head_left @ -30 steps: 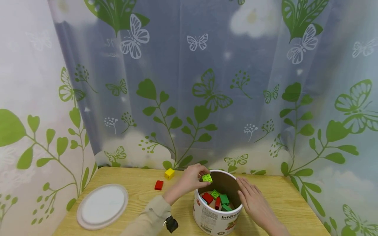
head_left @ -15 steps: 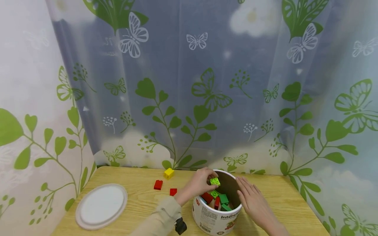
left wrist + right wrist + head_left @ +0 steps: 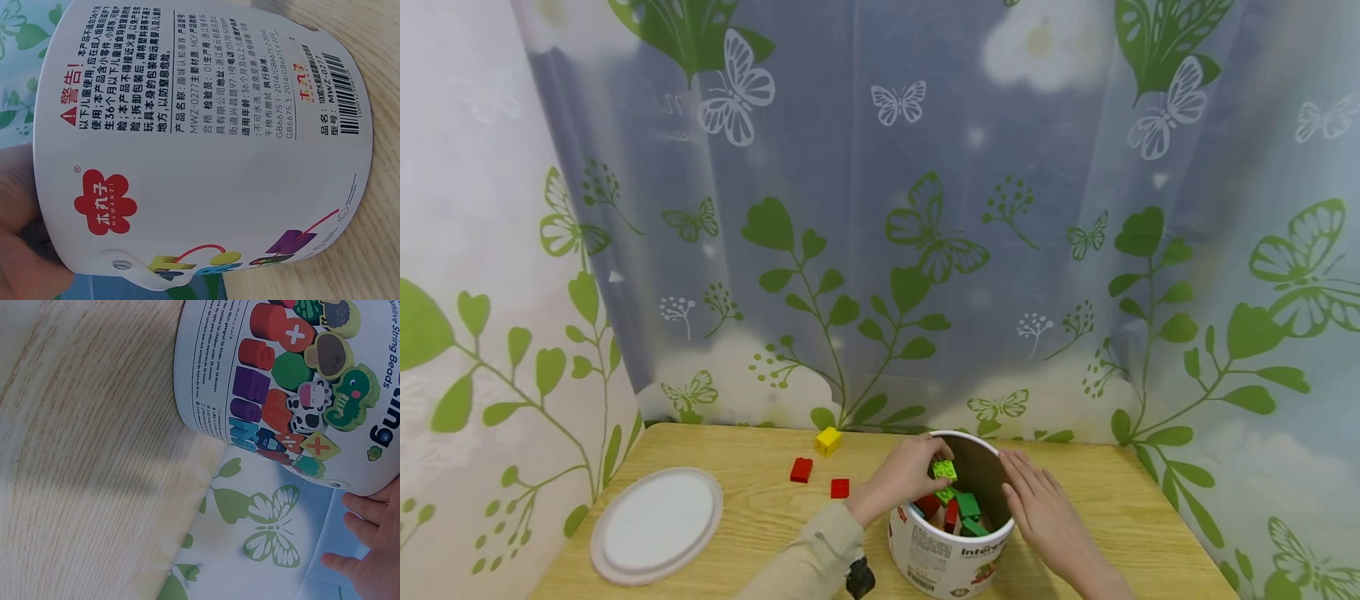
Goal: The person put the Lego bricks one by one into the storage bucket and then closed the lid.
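A white printed bucket stands on the wooden table, its mouth facing up. My left hand reaches over its left rim and pinches a lime-green toy brick just inside the mouth. Below that brick lie several others, among them a green brick and a narrow red brick. With straight fingers, my right hand rests against the bucket's right rim. The left wrist view has only part of the left hand beside the bucket wall; the brick is hidden there. Fingers of the right hand touch the rim in the right wrist view.
Left of the bucket lie a red brick, a smaller red brick and a yellow brick near the back edge. A round white lid lies at the table's left. A patterned curtain hangs behind the table.
My left hand has moved right and slightly down with the lime-green brick, further into the bucket's mouth. The smaller red brick on the table has come into sight. The right hand stays put.
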Available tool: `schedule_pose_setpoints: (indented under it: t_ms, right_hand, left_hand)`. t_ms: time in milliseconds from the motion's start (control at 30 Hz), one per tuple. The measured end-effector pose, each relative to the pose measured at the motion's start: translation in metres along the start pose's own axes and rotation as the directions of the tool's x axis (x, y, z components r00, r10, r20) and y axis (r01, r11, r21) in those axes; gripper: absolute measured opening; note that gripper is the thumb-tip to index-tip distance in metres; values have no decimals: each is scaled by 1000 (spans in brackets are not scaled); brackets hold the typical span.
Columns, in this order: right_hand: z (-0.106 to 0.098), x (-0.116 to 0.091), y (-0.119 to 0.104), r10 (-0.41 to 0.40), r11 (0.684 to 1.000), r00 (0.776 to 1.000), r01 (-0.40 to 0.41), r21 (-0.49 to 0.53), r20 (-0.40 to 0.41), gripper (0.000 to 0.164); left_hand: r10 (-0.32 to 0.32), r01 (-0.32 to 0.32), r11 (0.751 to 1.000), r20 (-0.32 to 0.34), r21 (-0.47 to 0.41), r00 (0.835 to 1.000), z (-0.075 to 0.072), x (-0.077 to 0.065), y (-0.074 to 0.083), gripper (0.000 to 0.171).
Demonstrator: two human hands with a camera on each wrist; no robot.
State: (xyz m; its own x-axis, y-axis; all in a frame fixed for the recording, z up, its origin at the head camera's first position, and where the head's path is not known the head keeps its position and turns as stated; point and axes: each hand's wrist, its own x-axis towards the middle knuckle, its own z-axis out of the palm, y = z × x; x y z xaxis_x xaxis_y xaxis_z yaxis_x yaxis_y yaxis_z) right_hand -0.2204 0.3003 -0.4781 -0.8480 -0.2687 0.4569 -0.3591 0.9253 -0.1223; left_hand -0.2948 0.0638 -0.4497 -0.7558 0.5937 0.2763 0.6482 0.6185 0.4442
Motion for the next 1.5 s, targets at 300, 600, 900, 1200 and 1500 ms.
schedule_pose_setpoints:
  t_ms: [300,600,900,1200,1500]
  right_hand:
    - [0,0,-1,-2,1000,1000,2,2,-6,47]
    - [1,0,0,-8,1000,1000,8,6,-10,47]
    - [1,1,0,-5,1000,1000,5,4,1,47]
    - [1,1,0,-5,1000,1000,5,3,3,47]
    - [1,1,1,-10,1000,1000,10,4,2,47]
  left_hand:
    - [55,-63,990,67,124,996,-3,-1,3,29]
    - [27,-27,995,5,-99,1000,0,2,-4,23]
    - [29,-56,965,-110,-257,994,-2,1,-9,22]
    - [80,-140,951,-218,-274,973,-15,-5,-18,23]
    - [18,-112,953,-315,-282,949,-34,-25,-46,27]
